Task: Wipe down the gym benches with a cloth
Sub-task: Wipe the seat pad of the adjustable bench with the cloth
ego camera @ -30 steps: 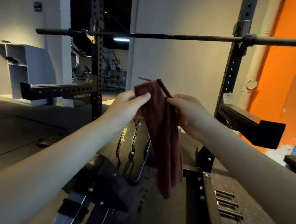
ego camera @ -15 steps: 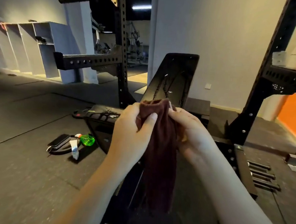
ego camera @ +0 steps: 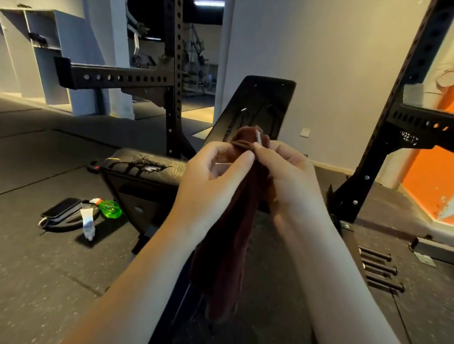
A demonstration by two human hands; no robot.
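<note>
A dark red cloth (ego camera: 229, 241) hangs down in front of me, bunched at its top. My left hand (ego camera: 206, 192) grips the upper part from the left, and my right hand (ego camera: 291, 186) grips it from the right, thumbs meeting at the top. Behind the hands stands the black gym bench: its seat pad (ego camera: 146, 167) is wet with streaks, and its backrest (ego camera: 262, 105) is tilted upright with drip marks. The bench's lower frame is hidden behind my arms and the cloth.
A black squat rack surrounds the bench, with a left safety arm (ego camera: 114, 78) and a right safety arm (ego camera: 433, 126). On the floor at left lie a phone (ego camera: 61, 208), a green spray bottle (ego camera: 109, 208) and a white tube (ego camera: 87, 223). Pegs (ego camera: 379, 269) stick out at right.
My view has dropped from the barbell to the bench. Both hands have come lower and closer together, bunching the cloth's top between them.
</note>
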